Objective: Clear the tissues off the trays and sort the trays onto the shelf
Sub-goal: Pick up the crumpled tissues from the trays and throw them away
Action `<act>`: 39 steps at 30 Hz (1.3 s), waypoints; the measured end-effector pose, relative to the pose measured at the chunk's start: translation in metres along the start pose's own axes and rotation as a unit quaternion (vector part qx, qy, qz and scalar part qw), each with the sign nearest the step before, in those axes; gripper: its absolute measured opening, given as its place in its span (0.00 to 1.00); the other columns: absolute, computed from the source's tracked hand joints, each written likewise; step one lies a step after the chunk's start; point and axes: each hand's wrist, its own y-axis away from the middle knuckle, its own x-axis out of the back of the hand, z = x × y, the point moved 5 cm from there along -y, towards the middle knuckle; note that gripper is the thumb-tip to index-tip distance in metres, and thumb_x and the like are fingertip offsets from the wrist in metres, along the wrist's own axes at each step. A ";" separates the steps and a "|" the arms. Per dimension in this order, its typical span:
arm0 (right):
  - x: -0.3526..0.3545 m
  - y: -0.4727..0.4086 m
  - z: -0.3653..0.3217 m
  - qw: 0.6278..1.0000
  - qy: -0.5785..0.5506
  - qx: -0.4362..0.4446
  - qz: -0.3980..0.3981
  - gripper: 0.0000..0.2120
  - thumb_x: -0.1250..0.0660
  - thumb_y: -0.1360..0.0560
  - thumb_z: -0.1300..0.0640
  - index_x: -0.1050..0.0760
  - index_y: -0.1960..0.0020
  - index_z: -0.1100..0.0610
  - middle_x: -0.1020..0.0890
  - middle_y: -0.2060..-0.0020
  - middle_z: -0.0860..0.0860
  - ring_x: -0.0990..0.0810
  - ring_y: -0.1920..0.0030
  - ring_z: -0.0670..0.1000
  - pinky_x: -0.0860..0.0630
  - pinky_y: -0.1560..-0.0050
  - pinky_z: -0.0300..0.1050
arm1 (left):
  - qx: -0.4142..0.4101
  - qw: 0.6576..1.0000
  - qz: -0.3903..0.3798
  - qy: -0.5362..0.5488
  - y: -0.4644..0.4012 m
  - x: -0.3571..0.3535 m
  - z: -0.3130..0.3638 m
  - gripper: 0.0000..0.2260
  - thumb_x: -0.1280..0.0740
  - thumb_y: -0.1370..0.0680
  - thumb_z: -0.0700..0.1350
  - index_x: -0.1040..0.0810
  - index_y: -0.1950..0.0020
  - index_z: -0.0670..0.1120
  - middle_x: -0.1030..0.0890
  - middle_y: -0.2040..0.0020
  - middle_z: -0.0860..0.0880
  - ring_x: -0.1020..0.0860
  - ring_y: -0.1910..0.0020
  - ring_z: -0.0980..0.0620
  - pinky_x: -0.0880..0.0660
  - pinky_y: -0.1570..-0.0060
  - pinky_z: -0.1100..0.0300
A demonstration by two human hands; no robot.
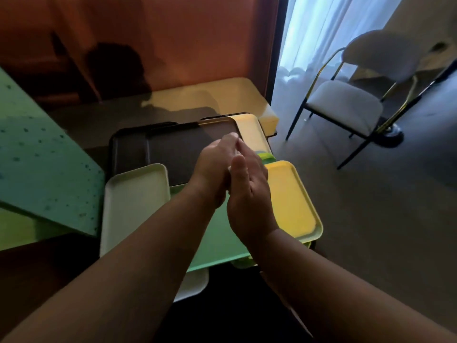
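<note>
My left hand (212,167) and my right hand (249,194) are pressed palm to palm above the trays. Slivers of a white tissue (230,171) show between them; most of it is hidden. Below lie overlapping trays: a black tray (158,149) at the back, a white tray (133,201) on the left, a green tray (220,238) under my forearms, a yellow tray (291,201) on the right and a cream tray (249,131) behind my fingertips. Another white tray (195,285) sticks out under the green one. No loose tissue shows on the trays.
A green speckled panel (37,157) slopes in at the left. A pale yellow block (237,95) sits behind the trays by the brown wall. A white-cushioned chair (346,100) stands to the right near the curtain, on grey carpet.
</note>
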 end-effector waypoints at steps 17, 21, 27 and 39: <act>0.306 -0.084 0.064 0.981 0.192 -0.010 0.029 0.08 0.36 0.20 0.51 0.20 0.52 0.52 0.18 0.59 0.52 0.19 0.58 0.53 0.23 0.58 0.49 | 0.205 0.909 -0.351 -0.089 0.004 -0.284 -0.079 0.30 0.45 0.23 0.70 0.24 0.34 0.49 0.16 0.43 0.39 0.16 0.46 0.39 0.21 0.48 0.44; 0.345 -0.050 0.085 0.971 0.199 -0.032 0.127 0.08 0.38 0.20 0.58 0.21 0.54 0.56 0.18 0.61 0.51 0.20 0.60 0.51 0.23 0.59 0.47 | 0.234 0.889 -0.366 -0.146 0.008 -0.303 -0.099 0.23 0.42 0.19 0.60 0.25 0.33 0.45 0.17 0.44 0.36 0.15 0.50 0.37 0.20 0.56 0.47; 0.397 0.013 0.113 0.957 0.105 -0.147 0.227 0.08 0.40 0.23 0.59 0.22 0.56 0.53 0.19 0.65 0.50 0.20 0.65 0.51 0.21 0.65 0.51 | 0.237 0.881 -0.379 -0.154 0.042 -0.344 -0.141 0.12 0.37 0.18 0.45 0.20 0.38 0.43 0.15 0.51 0.42 0.14 0.56 0.46 0.18 0.57 0.52; 0.491 0.084 0.165 0.906 0.112 -0.196 0.358 0.04 0.34 0.21 0.53 0.21 0.54 0.48 0.17 0.58 0.46 0.17 0.57 0.45 0.20 0.56 0.43 | 0.236 0.859 -0.426 -0.157 0.086 -0.440 -0.235 0.17 0.42 0.16 0.50 0.19 0.36 0.43 0.15 0.43 0.42 0.17 0.44 0.44 0.21 0.41 0.47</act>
